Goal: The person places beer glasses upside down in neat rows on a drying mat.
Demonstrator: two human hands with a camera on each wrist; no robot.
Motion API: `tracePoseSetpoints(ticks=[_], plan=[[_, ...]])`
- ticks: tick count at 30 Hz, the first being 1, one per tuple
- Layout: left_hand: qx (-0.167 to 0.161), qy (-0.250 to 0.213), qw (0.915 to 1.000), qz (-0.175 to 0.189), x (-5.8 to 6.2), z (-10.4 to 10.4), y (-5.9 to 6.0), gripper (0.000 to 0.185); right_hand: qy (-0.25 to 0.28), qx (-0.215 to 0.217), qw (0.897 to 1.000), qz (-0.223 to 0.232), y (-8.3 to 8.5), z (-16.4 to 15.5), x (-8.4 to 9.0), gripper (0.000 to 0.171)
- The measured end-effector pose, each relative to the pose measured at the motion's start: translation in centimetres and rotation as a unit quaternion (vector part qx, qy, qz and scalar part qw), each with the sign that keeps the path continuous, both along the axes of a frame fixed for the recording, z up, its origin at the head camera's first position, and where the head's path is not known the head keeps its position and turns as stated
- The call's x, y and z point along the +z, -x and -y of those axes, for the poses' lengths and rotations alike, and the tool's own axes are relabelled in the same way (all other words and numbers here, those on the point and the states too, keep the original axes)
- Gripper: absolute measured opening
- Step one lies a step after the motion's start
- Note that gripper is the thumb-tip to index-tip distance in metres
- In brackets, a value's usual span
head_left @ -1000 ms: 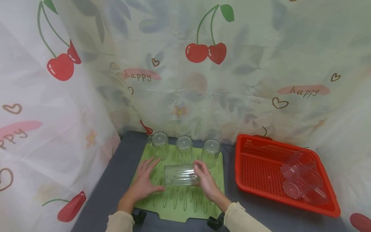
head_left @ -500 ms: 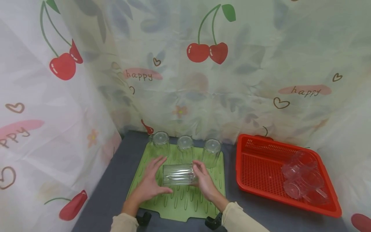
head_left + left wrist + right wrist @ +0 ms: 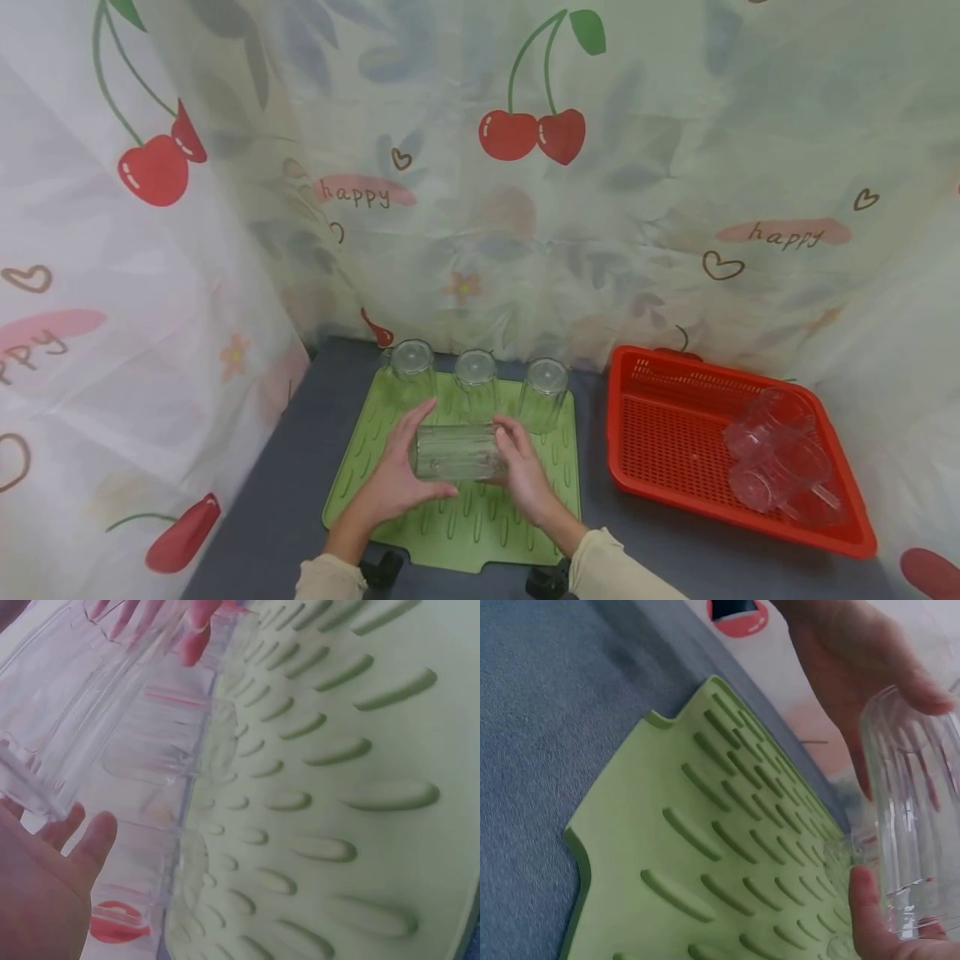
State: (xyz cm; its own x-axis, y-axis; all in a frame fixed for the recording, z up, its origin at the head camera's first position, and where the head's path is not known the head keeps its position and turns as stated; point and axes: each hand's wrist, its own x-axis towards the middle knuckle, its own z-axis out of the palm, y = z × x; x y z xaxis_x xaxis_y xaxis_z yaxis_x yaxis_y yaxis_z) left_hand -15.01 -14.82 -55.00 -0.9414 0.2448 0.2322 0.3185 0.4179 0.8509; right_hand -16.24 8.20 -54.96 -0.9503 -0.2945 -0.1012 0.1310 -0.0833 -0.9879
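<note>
A clear glass mug [image 3: 456,452] lies sideways in the air above a green drying mat [image 3: 480,533]; its handle is hard to make out. My right hand [image 3: 531,475] grips the mug's right end, thumb and fingers on either side of the glass. Around the left end my left hand [image 3: 393,479] is spread, fingers above and thumb below. In the right wrist view the left thumb overlaps the glass [image 3: 915,817]; whether it touches I cannot tell. Three upturned glass mugs, left [image 3: 412,371], middle [image 3: 476,383] and right [image 3: 543,392], stand in a row along the mat's back.
To the right a red plastic basket [image 3: 652,450] holds several clear glass mugs [image 3: 780,458] at its right end. Mat and basket sit on a dark grey tabletop [image 3: 270,500]. Printed curtains [image 3: 637,200] hang close behind and at the sides.
My left hand has moved right, so that its fingers and thumb now reach around the mug's left end. The mug has shifted slightly left in my right hand.
</note>
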Motion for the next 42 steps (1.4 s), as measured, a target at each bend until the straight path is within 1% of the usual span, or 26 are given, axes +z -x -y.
tracePoseSetpoints(ticks=[3, 8, 11, 15, 20, 23, 26, 29, 32, 35, 38, 42], plan=[[0.000, -0.021, 0.9997, 0.012, 0.7, -0.3, -0.1, 0.123, 0.007, 0.001, 1.000, -0.008, -0.2, 0.2, 0.0, 0.057], [-0.011, -0.034, 0.9993, 0.011, 1.2, -0.7, -0.3, 0.120, 0.012, 0.011, 1.000, -0.005, -0.4, 0.3, -0.1, 0.056], [-0.013, -0.040, 0.9991, 0.007, 1.2, -0.8, -0.3, 0.117, 0.005, 0.017, 1.000, -0.005, -0.3, 0.2, -0.1, 0.057], [-0.019, -0.036, 0.9992, -0.003, 0.9, -0.8, -0.2, 0.114, -0.001, 0.023, 1.000, -0.006, -0.1, 0.1, -0.2, 0.057], [-0.018, -0.028, 0.9994, -0.011, 1.3, -0.8, -0.2, 0.110, -0.022, 0.038, 0.999, -0.014, 0.0, 0.0, -0.2, 0.055], [-0.017, -0.033, 0.9990, -0.026, 1.6, -0.8, -0.3, 0.098, -0.032, 0.046, 0.998, -0.014, 0.0, 0.0, -0.2, 0.055], [-0.021, -0.047, 0.9978, -0.043, 1.7, -0.8, -0.3, 0.081, -0.025, 0.051, 0.998, -0.008, 0.0, 0.0, -0.2, 0.055], [-0.025, -0.059, 0.9962, -0.058, 1.7, -0.6, -0.3, 0.072, -0.015, 0.053, 0.998, 0.000, -0.1, 0.0, -0.2, 0.056], [-0.022, -0.058, 0.9954, -0.073, 1.9, -0.4, -0.2, 0.072, -0.011, 0.057, 0.998, 0.005, 0.0, 0.0, -0.3, 0.058], [-0.009, -0.042, 0.9951, -0.090, 2.3, -0.1, -0.2, 0.075, -0.020, 0.065, 0.998, 0.013, 0.1, -0.1, -0.4, 0.059], [0.005, -0.027, 0.9931, -0.114, 2.6, 0.3, -0.1, 0.078, -0.038, 0.083, 0.996, 0.016, 0.2, -0.2, -0.5, 0.060], [0.004, -0.020, 0.9890, -0.146, 3.0, 0.6, 0.1, 0.078, -0.053, 0.114, 0.992, 0.016, 0.3, -0.4, -0.5, 0.061]])
